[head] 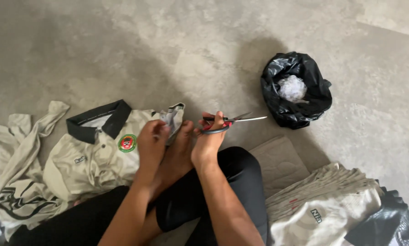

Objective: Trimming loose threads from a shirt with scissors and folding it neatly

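Two hands work over the floor in the head view: the left hand [152, 141] pinches a grey fabric scrap [173, 119] at the edge of a cream polo shirt [95, 159], and the right hand [209, 141] grips red-handled scissors [227, 123], blades slightly parted. That cloth looks light, limp and creased, best held taut near its edge. Nearby sits a black bag [300, 107].

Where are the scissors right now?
In the head view, the scissors are just right of the middle, held in the person's right hand, blades pointing right toward the black bag on the floor, beside the left hand gripping pale cloth.
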